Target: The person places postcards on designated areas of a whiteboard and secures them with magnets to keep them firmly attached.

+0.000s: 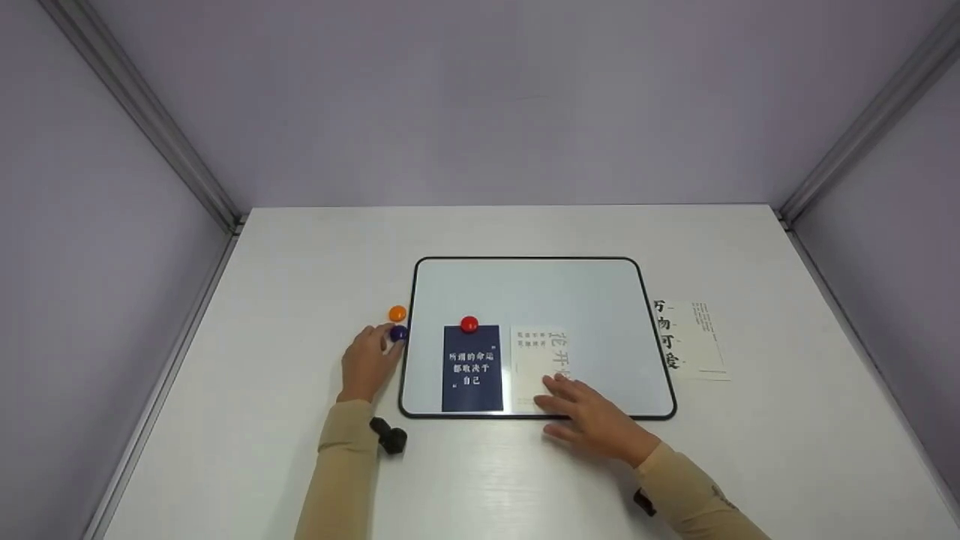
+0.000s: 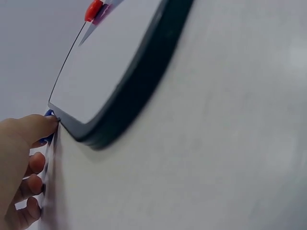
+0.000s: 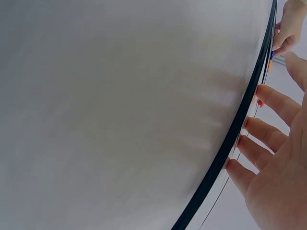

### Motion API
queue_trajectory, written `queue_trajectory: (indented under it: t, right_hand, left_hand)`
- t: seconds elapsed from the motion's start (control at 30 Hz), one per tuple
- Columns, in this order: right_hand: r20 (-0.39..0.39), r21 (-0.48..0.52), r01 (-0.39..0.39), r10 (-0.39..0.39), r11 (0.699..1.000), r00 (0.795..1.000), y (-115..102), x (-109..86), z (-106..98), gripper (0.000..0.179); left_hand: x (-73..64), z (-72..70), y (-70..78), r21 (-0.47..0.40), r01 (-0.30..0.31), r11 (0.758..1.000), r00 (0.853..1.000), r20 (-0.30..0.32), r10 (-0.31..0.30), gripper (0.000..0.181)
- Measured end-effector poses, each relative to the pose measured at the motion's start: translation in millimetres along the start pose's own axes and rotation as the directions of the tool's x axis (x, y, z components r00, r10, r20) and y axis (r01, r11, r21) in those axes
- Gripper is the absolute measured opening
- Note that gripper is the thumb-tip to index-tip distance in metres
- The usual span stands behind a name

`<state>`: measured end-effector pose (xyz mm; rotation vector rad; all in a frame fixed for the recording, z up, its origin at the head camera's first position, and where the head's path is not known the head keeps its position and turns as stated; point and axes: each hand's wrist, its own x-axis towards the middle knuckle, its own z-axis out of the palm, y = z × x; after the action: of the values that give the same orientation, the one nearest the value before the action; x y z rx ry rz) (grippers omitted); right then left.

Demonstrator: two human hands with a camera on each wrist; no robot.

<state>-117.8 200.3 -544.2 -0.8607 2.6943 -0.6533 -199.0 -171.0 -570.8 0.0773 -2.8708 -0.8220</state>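
At the left edge of the whiteboard point(image 1: 600, 300), my left hand point(image 1: 367, 364) pinches a dark blue round magnet point(image 1: 398, 333) between thumb and fingers. In the left wrist view the blue magnet point(image 2: 49, 113) is mostly hidden behind the thumb. My right hand point(image 1: 596, 420) lies over the lower part of a cream printed card point(image 1: 529, 367), its fingers spread and touching it. Left of that card, a navy card point(image 1: 472, 401) with white writing lies on the board, a red magnet point(image 1: 469, 324) at its top edge.
An orange magnet point(image 1: 397, 313) sits on the white table point(image 1: 330, 255) just beyond the blue one. Another cream card point(image 1: 701, 352) lies at the board's right side, partly under its edge. Grey walls point(image 1: 517, 97) enclose the table at the back and sides.
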Motion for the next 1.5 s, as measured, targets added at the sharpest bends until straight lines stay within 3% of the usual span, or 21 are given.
queue_trajectory:
  t: [0.53,0.87,1.5]
  right_hand:
    - [-0.007,-0.016,0.007,-0.007,1.000,1.000,0.7,0.5,1.5,0.050]
    - [-0.019,-0.023,0.021,-0.021,1.000,1.000,-0.2,0.5,2.0,0.049]
    - [-0.046,-0.143,0.093,-0.101,0.985,0.994,1.4,-1.2,1.9,0.049]
  left_hand:
    - [-4.0,-4.9,6.0,-0.032,0.008,0.999,1.000,0.003,-0.008,0.038]
    - [-5.1,-10.4,13.1,-0.041,0.036,0.999,0.999,0.041,-0.034,0.041]
    - [-12.7,-11.6,36.8,0.027,-0.063,0.998,0.998,0.007,0.062,0.037]
